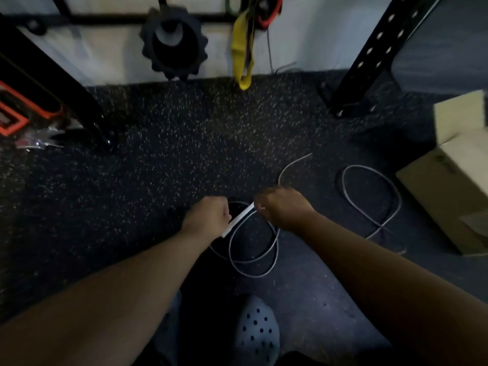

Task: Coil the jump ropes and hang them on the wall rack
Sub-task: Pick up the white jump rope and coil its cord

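Near the middle of the floor (184,159), both hands are working one rope (253,260) into loops. Left hand (208,215) is curling round a white handle (239,220), holding it slanted so the coils can hang from it; two or three loops are drooping below, towards the near side, above a shoe (257,331). Right hand (284,206) is sitting just right of the handle's far end, fingers curled and seemingly pinching the cord there, though the blur is making the exact grip hard to tell. From that hand a loose strand is running far and right, and more cord (369,196) is lying on the floor in a crossed loop further right, beside a cardboard box (449,180); whether that is the same rope I cannot tell.

Judging by this, coiling is partway through: the slack on the right is probably waiting to be gathered in.

Far against the wall, a black rack (148,18) is carrying a weight plate (173,40), a yellow band (241,56) and some red cord (272,14), so hanging is not yet begun. A steel upright (369,54) is standing far right.
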